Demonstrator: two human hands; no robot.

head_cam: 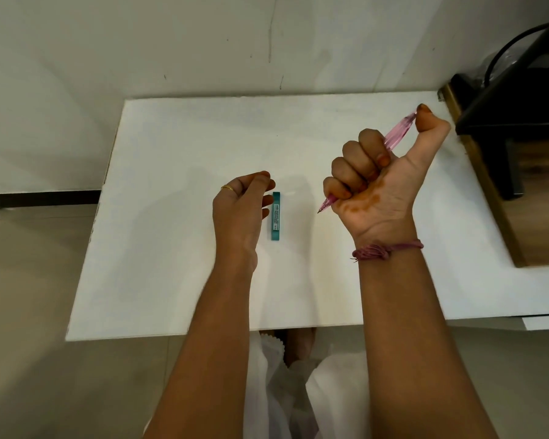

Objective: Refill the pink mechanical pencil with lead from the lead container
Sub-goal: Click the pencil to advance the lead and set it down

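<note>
My right hand (377,182) is raised over the right half of the white table (178,280), fist closed around the pink mechanical pencil (396,134). The pencil's tip points down-left below the little finger, and my thumb rests on its top end. The teal lead container (276,216) lies flat near the table's middle, lengthwise away from me. My left hand (243,210) hovers just left of the container, fingers loosely curled and apart, holding nothing; I cannot tell if the fingertips touch it.
A dark piece of furniture (514,99) with a black cable stands beyond the table's right edge, over a wooden surface (526,217). The white wall (203,42) rises right behind the table. White clothing (286,391) hangs below the near edge.
</note>
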